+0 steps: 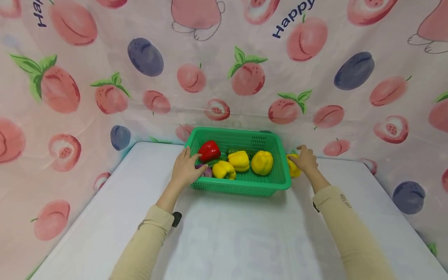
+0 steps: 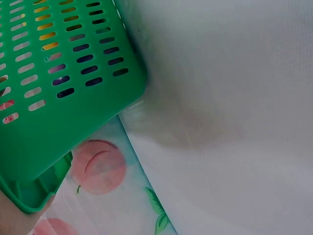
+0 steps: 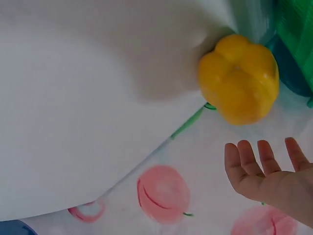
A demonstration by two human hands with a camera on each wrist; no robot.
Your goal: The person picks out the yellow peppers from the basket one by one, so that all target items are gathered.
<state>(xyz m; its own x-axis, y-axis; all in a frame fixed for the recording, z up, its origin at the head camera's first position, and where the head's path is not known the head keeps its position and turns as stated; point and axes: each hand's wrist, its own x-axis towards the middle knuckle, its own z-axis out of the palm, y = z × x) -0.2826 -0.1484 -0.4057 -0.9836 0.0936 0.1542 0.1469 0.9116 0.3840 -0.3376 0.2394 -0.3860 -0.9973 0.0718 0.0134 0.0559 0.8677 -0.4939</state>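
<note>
A green basket [image 1: 241, 188] with slotted sides stands on the white table. My left hand [image 1: 184, 168] rests at its left rim, fingers spread and thumb reaching over the inside; the left wrist view shows only a bit of that hand [image 2: 14, 215] by the rim. Inside lie a red bell pepper [image 1: 210, 151], three yellow bell peppers [image 1: 262, 163] and a purple vegetable [image 1: 206, 172], partly hidden. Beyond the basket's right side sits another yellow bell pepper [image 3: 238, 81]. My right hand [image 3: 271, 178] is beside it, fingers apart, with a gap between them in the right wrist view.
Dark green vegetables [image 1: 232, 151] lie toward the back inside the basket. A fruit-printed cloth [image 1: 217, 54] hangs behind and at both sides of the white table [image 1: 241, 233]. A dark rounded thing [image 3: 288, 68] stands between the loose pepper and the basket.
</note>
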